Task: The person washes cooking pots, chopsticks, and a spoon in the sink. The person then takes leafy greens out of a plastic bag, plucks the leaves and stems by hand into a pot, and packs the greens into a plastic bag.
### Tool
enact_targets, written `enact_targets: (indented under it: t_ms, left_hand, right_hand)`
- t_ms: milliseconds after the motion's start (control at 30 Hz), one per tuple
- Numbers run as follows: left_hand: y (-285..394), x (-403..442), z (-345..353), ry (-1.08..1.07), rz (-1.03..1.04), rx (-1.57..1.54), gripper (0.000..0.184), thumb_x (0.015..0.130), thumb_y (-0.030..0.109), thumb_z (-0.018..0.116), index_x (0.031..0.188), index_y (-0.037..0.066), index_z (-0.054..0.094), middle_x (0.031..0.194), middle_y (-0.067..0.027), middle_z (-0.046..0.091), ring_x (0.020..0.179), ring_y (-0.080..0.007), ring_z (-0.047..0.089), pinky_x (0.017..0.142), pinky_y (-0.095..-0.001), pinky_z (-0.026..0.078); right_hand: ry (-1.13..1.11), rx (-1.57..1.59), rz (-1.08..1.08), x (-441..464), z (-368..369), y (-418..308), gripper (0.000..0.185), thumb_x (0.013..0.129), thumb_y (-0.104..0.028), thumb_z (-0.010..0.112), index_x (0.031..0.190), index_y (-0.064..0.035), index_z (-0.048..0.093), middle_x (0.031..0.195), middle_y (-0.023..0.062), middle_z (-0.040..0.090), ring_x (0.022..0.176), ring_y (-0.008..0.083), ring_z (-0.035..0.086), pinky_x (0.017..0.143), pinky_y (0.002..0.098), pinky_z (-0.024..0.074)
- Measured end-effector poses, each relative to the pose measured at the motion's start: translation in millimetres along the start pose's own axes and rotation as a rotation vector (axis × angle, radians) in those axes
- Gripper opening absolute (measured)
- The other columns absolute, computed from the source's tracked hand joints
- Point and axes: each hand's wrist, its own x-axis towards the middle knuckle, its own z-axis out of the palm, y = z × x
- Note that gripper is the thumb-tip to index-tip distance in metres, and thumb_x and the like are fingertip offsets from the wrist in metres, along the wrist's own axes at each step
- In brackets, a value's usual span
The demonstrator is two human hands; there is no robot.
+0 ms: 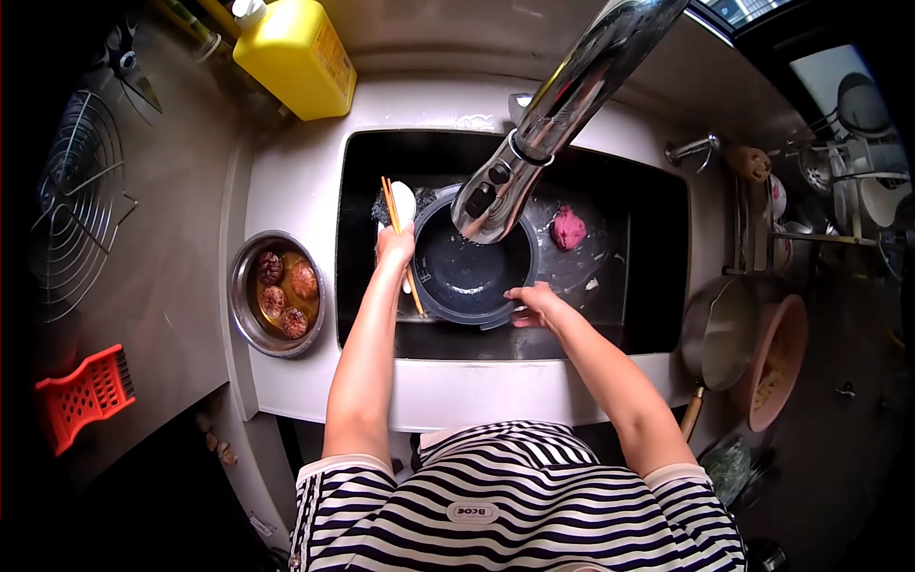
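Observation:
A dark, round cooking pot (474, 267) with a grey rim sits in the black sink (610, 305). My left hand (396, 246), at the pot's left side, is closed around a pair of wooden chopsticks (390, 202) and a white spoon-like utensil (405, 203). Whether it also touches the rim I cannot tell. On the lower right rim, my right hand (536, 305) grips the pot with bent fingers. The chrome faucet (505, 181) hangs over the pot and hides part of its far side. A crumpled pink cloth (568, 229) lies in the sink to the right.
Left of the sink stands a metal bowl (238, 315) with several round reddish-brown pieces in liquid. A yellow bottle (295, 62) is behind it. An orange-red grater (86, 396) and wire rack (81, 210) lie further left. At right are a pan (720, 334) and pink basin (793, 343).

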Motion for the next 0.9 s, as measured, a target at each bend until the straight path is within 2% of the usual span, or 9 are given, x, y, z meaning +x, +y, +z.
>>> enact_targets:
  t_ms: [133,233,267,567,633,767,833,867,900]
  left_hand:
    - [9,-4,-9,-0.004,0.017,0.008,0.037,0.081,0.033,0.059,0.101,0.003,0.063,0.094,-0.0174,0.065,0.091,-0.0302,0.062,0.079,-0.0371,0.046]
    - [22,-19,-18,0.015,0.010,-0.003,0.037,0.082,0.032,0.058,0.101,0.001,0.062,0.095,-0.0197,0.064,0.091,-0.0307,0.062,0.080,-0.0376,0.046]
    - [16,-16,-15,0.079,0.136,-0.019,0.026,0.084,0.020,0.054,0.090,-0.005,0.062,0.078,-0.0124,0.065,0.068,-0.0182,0.062,0.061,-0.0309,0.049]
    - [44,-95,-19,-0.604,-0.175,-0.665,0.024,0.089,0.016,0.045,0.103,-0.002,0.053,0.075,-0.0097,0.060,0.048,-0.0121,0.051,0.041,-0.0243,0.043]
    - [33,-90,-4,-0.777,-0.245,-0.782,0.036,0.090,0.033,0.049,0.110,0.003,0.051,0.073,-0.0062,0.057,0.052,-0.0127,0.051,0.046,-0.0258,0.043]
    - [32,-102,31,-0.683,-0.166,-1.041,0.034,0.089,0.025,0.048,0.113,0.001,0.052,0.082,-0.0093,0.061,0.070,-0.0184,0.058,0.063,-0.0296,0.049]
    - [34,-107,52,-0.645,-0.158,-1.057,0.033,0.090,0.021,0.047,0.117,0.002,0.050,0.098,-0.0105,0.061,0.088,-0.0197,0.057,0.076,-0.0312,0.048]
    - [27,-101,59,-0.701,-0.104,-1.082,0.032,0.091,0.017,0.046,0.119,0.002,0.048,0.106,-0.0101,0.059,0.095,-0.0198,0.056,0.081,-0.0330,0.046]
    - [28,-105,61,-0.698,-0.079,-1.086,0.032,0.091,0.025,0.049,0.110,-0.001,0.053,0.105,-0.0117,0.058,0.100,-0.0223,0.054,0.090,-0.0352,0.042]
  right_hand:
    - [0.526,-0.563,-0.642,-21,-5,-40,0.086,0.073,-0.028,0.064,0.137,0.0034,0.016,0.132,0.0249,0.037,0.120,0.0377,0.040,0.099,0.0376,0.0346]
    - [0.505,-0.476,-1.246,-82,-12,-120,0.074,0.077,-0.019,0.056,0.135,0.0050,0.018,0.132,0.0268,0.035,0.119,0.0400,0.040,0.098,0.0390,0.0352]
    - [0.521,-0.482,-1.375,-90,-10,-142,0.072,0.077,-0.019,0.056,0.135,0.0053,0.020,0.131,0.0272,0.035,0.118,0.0409,0.040,0.098,0.0394,0.0350]
    - [0.241,-0.712,-1.439,-84,2,-173,0.059,0.076,-0.017,0.057,0.128,0.0005,0.036,0.135,0.0342,0.023,0.123,0.0433,0.032,0.101,0.0405,0.0303]
    - [0.268,-0.650,-1.491,-81,1,-151,0.065,0.076,-0.020,0.059,0.132,-0.0010,0.032,0.136,0.0317,0.025,0.126,0.0413,0.029,0.104,0.0398,0.0270]
    - [0.139,-0.577,-1.180,-82,25,-55,0.079,0.079,-0.024,0.056,0.138,0.0038,0.012,0.136,0.0313,0.025,0.124,0.0404,0.033,0.101,0.0381,0.0317]
    - [0.088,-0.425,-1.048,-87,45,-32,0.077,0.082,-0.018,0.052,0.140,-0.0017,0.006,0.124,0.0235,0.045,0.105,0.0359,0.053,0.092,0.0373,0.0412]
    - [-0.095,-0.254,-0.615,-97,44,-31,0.067,0.082,-0.019,0.053,0.138,-0.0035,0.018,0.104,0.0201,0.059,0.085,0.0350,0.062,0.080,0.0394,0.0472]
    - [-0.019,-0.353,-0.731,-94,43,-28,0.062,0.083,-0.018,0.052,0.136,-0.0043,0.022,0.096,0.0195,0.060,0.080,0.0356,0.062,0.076,0.0398,0.0477]
